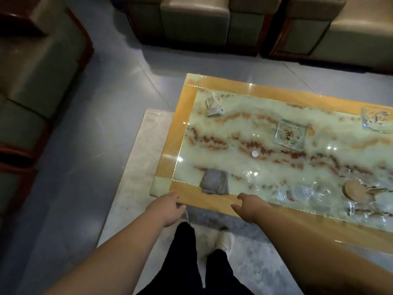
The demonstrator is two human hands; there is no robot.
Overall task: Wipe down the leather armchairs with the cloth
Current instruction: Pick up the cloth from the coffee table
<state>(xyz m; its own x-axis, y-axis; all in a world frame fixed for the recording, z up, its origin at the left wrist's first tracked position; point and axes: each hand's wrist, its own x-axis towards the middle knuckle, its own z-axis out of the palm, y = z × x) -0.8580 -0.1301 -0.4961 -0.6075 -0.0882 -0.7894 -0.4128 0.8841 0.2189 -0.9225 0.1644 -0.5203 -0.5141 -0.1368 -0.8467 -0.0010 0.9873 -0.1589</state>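
Note:
A folded grey cloth [214, 181] lies near the front left corner of the marble coffee table [180, 133]. My right hand [249, 206] hovers over the table's front edge just right of the cloth, fingers loosely spread, holding nothing. My left hand [167, 209] hangs at the table's front left corner, fingers relaxed, and a thin pale string shows beside it. A leather armchair [36, 67] stands at the left. More leather armchairs [195, 20] line the back, another armchair [331, 28] at the back right.
On the table are two glass ashtrays [290, 134], a crumpled packet [213, 105], a small white disc [254, 153], glassware [302, 193] and a round wooden coaster [355, 191]. A pale rug [136, 167] lies under the table on the grey tiled floor. My legs stand by its near edge.

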